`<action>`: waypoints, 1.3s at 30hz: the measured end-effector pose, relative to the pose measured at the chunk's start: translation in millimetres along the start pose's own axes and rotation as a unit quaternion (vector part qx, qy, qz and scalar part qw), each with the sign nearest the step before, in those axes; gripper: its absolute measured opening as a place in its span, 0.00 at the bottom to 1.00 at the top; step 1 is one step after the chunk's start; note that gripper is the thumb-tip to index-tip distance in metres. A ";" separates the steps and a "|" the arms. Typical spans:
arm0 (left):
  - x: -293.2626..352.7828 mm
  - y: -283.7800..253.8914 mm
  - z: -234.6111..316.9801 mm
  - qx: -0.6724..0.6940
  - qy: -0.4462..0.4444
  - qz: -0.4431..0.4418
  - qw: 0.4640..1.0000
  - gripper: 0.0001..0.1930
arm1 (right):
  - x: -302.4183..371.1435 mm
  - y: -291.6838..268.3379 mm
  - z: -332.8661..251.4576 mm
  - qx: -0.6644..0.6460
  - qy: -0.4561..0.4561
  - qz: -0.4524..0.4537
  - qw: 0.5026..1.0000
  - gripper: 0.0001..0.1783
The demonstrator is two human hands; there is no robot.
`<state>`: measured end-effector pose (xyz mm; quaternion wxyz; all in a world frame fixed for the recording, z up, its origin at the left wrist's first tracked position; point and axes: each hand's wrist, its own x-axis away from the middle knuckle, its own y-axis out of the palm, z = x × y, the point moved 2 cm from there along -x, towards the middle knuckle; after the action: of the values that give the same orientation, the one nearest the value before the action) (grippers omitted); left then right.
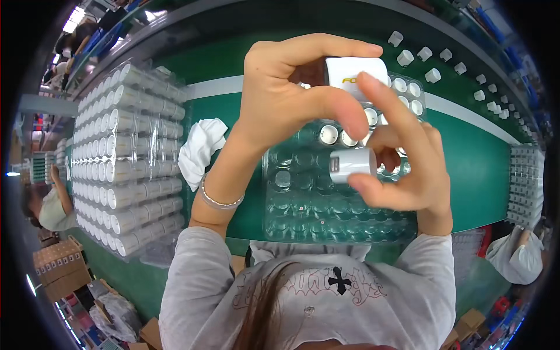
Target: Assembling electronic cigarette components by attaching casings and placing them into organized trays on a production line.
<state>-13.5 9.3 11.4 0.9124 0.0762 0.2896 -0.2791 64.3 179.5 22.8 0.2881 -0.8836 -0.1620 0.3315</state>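
My left hand [277, 96] is raised above the table, its fingers closed around a white rounded casing [350, 69] with yellow print and a dark edge. The tip of my right index finger touches the front of that casing. Lower down, my right hand [417, 166] grips a second white casing [344, 165], a short cylinder with a small grey rectangle on its side, between thumb and curled fingers. Beneath both hands lies a clear plastic tray [315, 216] with round pockets. White cylinders [328, 135] stand in its far pockets, partly hidden by my hands; the nearer pockets show no cylinders.
Stacked clear trays full of white cylinders [125, 157] rise at the left. Beside them lies a crumpled white cloth [201, 149]. Small white pieces [433, 75] are scattered on the green belt [466, 55] at the far right. Another tray stack [525, 184] stands at the right edge, near a co-worker.
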 end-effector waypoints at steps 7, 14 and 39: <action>-2.0 -0.8 7.5 -0.058 0.061 0.000 0.996 0.37 | -1.7 -8.1 8.5 -0.141 0.172 0.201 0.954 0.34; 1.3 12.3 20.9 -0.211 0.178 -0.187 0.943 0.29 | 1.9 -4.9 21.1 -0.303 0.189 0.273 0.893 0.30; -16.7 0.4 59.1 -0.241 -0.176 -0.153 0.942 0.36 | 4.3 3.3 36.5 -0.196 -0.059 0.242 0.948 0.23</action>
<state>4.2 -0.4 69.5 0.8862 -0.2415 0.1908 -0.3464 42.9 193.7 -3.7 0.0100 -0.9143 -0.0218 0.4043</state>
